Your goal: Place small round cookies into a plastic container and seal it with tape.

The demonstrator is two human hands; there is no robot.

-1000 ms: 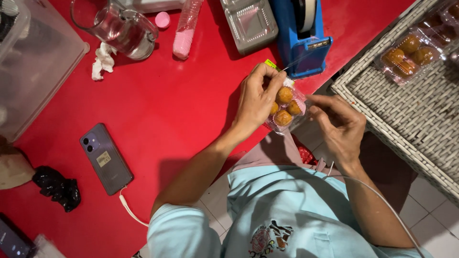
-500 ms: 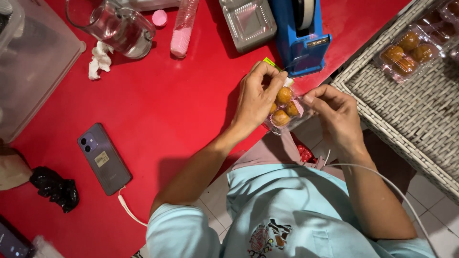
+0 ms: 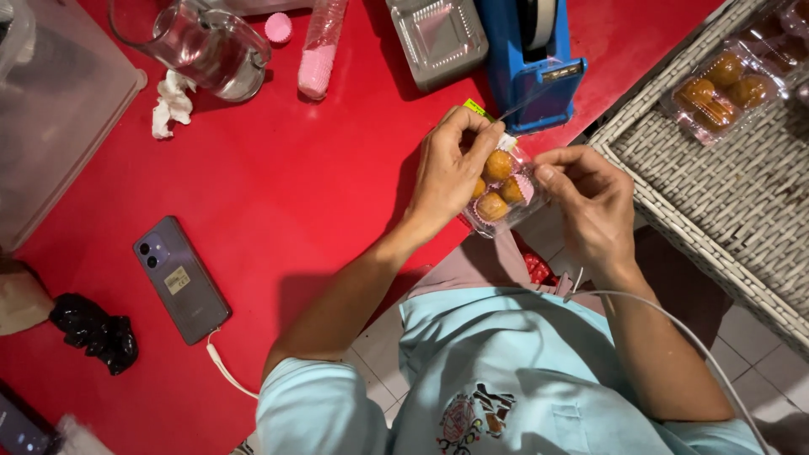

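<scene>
Over the edge of the red table (image 3: 295,194), both hands hold one small clear plastic box (image 3: 504,195) with three round golden pastries in pink paper cups. My left hand (image 3: 447,173) grips its left side, fingers curled over the top. My right hand (image 3: 590,202) pinches the right side with thumb and fingertips. A blue tape dispenser (image 3: 531,63) stands just beyond the box, with a strip of clear tape running down toward it.
A grey woven tray (image 3: 716,194) at right carries more filled clear boxes (image 3: 725,88). On the table lie an empty clear box (image 3: 438,38), a glass jug (image 3: 211,50), a stack of pink paper cups (image 3: 316,63), a grey phone (image 3: 181,278) and a large plastic tub (image 3: 59,109).
My right hand has moved in from the right and closed on the box's side. The box sits slightly lower and more level between both hands.
</scene>
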